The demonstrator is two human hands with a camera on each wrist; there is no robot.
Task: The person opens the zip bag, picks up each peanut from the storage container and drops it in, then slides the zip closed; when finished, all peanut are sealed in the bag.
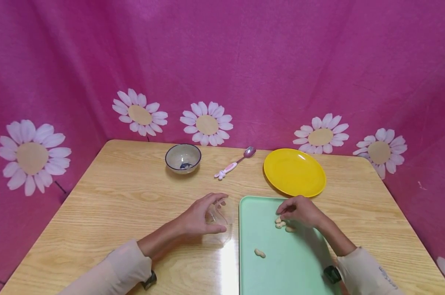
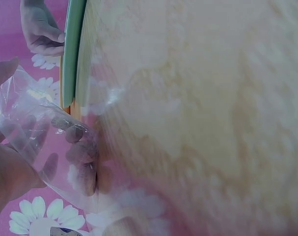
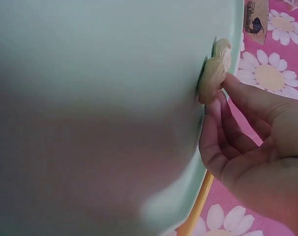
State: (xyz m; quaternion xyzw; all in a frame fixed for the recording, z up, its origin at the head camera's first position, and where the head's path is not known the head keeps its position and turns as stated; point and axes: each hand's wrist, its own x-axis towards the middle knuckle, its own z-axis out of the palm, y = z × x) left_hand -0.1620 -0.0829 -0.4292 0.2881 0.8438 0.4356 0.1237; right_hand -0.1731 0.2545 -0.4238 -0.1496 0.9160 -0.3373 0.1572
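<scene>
**Here, the peanuts [image 1: 280, 225] lie at your right hand [image 1: 303, 211], the clear cup [image 1: 224, 215] off to its left**

Across the wooden surface [image 1: 126, 192], the tray [image 1: 281, 270] takes up the near right part, its long side running away from you. Just past its far edge sits the yellow plate [image 1: 294, 172].

Your left hand [image 1: 194, 217] curls round the clear cup, thumb on the near side, just outside the tray's left rim. Brown lumps [image 2: 81, 153] show through the wall in the left wrist view; they may be peanuts. That rim stands between the cup and your right hand.

Your right hand is the nearer one to the cluster: its bent fingertips meet a peanut there, though you cannot tell whether they have closed on it. In the right wrist view, that peanut's long axis crosses your fingertips rather than pointing along them.

Smallest, a lone peanut [image 1: 259, 253] lies nearer you on the tray, between your hands, slanting from far left to near right.
</scene>
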